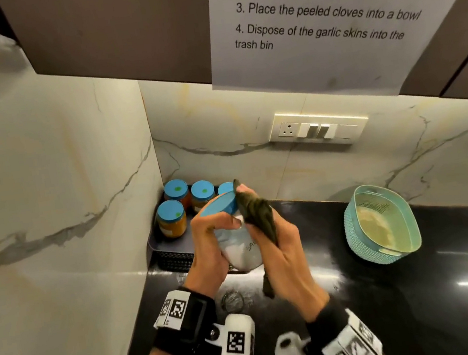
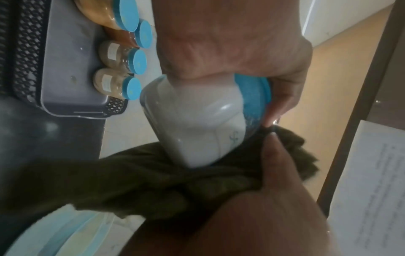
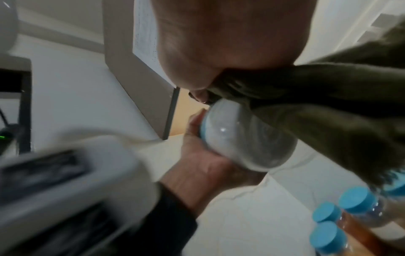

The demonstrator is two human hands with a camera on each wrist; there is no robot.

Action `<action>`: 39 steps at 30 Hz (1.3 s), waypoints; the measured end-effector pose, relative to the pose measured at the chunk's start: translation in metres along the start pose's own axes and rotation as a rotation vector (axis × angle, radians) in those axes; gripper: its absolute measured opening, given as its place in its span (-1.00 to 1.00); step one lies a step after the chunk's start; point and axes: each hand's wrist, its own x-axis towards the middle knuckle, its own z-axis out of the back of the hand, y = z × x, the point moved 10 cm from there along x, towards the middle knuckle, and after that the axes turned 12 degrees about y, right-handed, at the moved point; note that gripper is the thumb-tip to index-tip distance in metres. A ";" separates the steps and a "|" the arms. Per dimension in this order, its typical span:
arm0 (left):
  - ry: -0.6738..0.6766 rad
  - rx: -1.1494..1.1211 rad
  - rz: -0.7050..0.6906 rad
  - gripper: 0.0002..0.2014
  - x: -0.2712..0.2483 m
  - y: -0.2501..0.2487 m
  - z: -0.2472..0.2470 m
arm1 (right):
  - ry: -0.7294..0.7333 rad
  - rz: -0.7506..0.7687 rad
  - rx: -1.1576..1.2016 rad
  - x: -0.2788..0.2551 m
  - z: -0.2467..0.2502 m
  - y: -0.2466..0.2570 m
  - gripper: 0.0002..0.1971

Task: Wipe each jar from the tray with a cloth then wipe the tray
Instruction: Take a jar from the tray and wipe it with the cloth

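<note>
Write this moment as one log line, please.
step: wiping jar | left hand: grips white-filled jar | right hand: presses cloth on it | tray: other jars wait

A teal perforated basket point(image 1: 381, 224) is sitting on the black counter point(image 1: 452, 282) at three o'clock; a printed sheet point(image 1: 321, 14) is hanging at twelve above a switch panel point(image 1: 318, 127).

Cream marble-veined wall point(image 1: 46, 179) fills left and centre frame. Dark cabinet point(image 1: 104, 36) spans the top. Switch panel point(image 1: 317, 127) centre right. Glossy black countertop point(image 1: 424, 301) lower right.
</note>
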 end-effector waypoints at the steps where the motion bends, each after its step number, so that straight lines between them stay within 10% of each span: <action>1: -0.030 -0.026 0.014 -0.40 -0.001 0.000 0.003 | 0.038 0.072 -0.143 -0.009 -0.007 0.007 -0.54; 8: -0.014 0.018 0.028 -0.23 -0.005 -0.002 -0.010 | -0.060 -0.103 0.120 0.001 0.014 -0.024 -0.64; 12: 0.054 -0.061 0.032 -0.30 -0.001 -0.006 -0.019 | 0.002 0.149 -0.307 -0.020 -0.008 0.007 -0.42; 17: -0.004 0.004 0.014 -0.25 0.000 -0.005 -0.013 | -0.083 -0.033 0.070 0.002 0.015 -0.011 -0.60; 23: -0.042 -0.092 0.063 -0.07 0.000 0.004 -0.004 | 0.051 0.121 -0.286 -0.012 -0.008 0.003 -0.45; 27: -0.152 -0.019 0.067 -0.37 -0.002 0.016 0.009 | 0.064 0.060 -0.183 0.003 0.002 -0.010 -0.22; 34: 0.214 0.001 0.095 -0.54 -0.008 -0.009 -0.019 | 0.029 -0.134 0.107 0.011 0.031 -0.014 -0.25; 39: 0.274 -0.008 0.081 -0.25 0.008 -0.014 -0.042 | 0.004 -0.059 0.217 0.010 0.029 0.000 -0.43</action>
